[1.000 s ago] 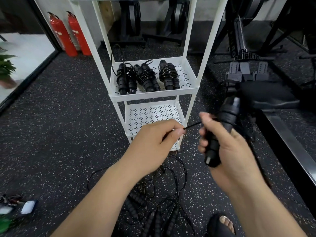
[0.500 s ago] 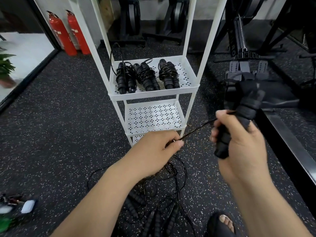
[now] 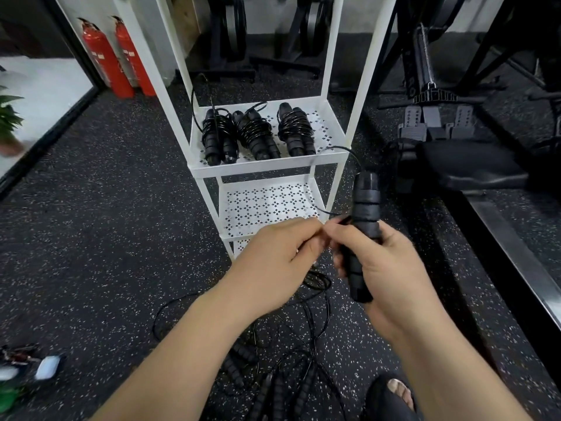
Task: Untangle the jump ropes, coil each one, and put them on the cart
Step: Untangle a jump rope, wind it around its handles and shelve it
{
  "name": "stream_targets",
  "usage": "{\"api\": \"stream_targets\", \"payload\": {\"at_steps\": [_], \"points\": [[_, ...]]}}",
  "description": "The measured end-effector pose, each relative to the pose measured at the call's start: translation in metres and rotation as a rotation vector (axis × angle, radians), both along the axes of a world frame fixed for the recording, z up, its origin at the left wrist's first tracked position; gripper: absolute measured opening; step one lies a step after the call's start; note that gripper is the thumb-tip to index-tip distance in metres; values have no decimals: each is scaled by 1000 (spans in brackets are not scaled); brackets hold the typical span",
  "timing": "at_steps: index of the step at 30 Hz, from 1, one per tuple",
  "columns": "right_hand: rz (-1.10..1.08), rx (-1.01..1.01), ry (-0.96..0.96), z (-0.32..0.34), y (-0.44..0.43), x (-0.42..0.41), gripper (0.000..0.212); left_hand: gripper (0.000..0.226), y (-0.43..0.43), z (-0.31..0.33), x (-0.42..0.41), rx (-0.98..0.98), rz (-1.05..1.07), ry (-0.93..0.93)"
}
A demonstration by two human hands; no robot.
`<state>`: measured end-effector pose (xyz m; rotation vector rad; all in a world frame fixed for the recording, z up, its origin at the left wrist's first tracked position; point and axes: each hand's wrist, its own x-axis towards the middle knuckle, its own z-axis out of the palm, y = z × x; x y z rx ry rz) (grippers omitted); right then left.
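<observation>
Head view: the right hand (image 3: 391,268) grips the foam handles (image 3: 364,220) upright, and the left hand (image 3: 273,262) pinches the cord (image 3: 329,213) just beside them, probably to wind it around. Three coiled ropes (image 3: 255,135) lie on the cart (image 3: 267,170) shelf beyond. A tangle (image 3: 303,360) waits on the near floor.

perhaps three coiled ropes (image 3: 255,133) on cart (image 3: 267,171)

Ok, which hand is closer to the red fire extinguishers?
Left. The fire extinguishers stand far off on the left; the left hand is on that side, while the right hand, gripping the rope handles, sits just beyond it to the right.
</observation>
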<state>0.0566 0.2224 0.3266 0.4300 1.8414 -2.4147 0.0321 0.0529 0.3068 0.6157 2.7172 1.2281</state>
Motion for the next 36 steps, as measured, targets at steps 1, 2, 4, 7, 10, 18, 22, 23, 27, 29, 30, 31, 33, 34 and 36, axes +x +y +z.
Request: {"api": "stream_targets", "payload": {"at_steps": [1,2,4,7,10,18,22,23,27,29,30,31,33,34,36], "points": [[-14,-5,5,0,0,-1,8,17,0,0,0,-13,-10,-21],[-33,-35,13,2,1,-1,9,17,0,0,1,-34,-17,-51],[-83,-146,47,7,4,-3,14,22,0,0,1,-101,-26,-98],[-158,-258,95,15,9,-6,11,33,-1,-2,1,-163,-11,-102],[-179,-293,85,16,13,-7,10,34,-3,-1,-2,-103,33,-68],[12,-32,47,5,-5,1,10,18,1,3,0,23,57,-5],[-6,27,79,5,-8,3,13,24,3,3,2,37,31,-28],[-12,15,77,6,-8,4,14,25,3,4,2,33,29,-45],[-83,-80,91,11,-6,3,13,16,2,5,0,-5,43,-116],[-126,-114,112,14,-1,1,12,14,-1,5,-2,-54,58,-99],[-148,-138,127,17,2,0,13,17,-4,4,-3,-102,57,-100],[-173,-165,146,19,6,-1,13,20,-6,3,-4,-156,53,-113],[-234,-203,187,25,16,-5,11,20,-10,3,-3,-195,56,-158],[-263,-214,199,28,21,-6,10,20,-10,5,-2,-149,73,-190],[-285,-233,185,28,25,-8,10,21,-8,11,0,54,131,-245]]}}
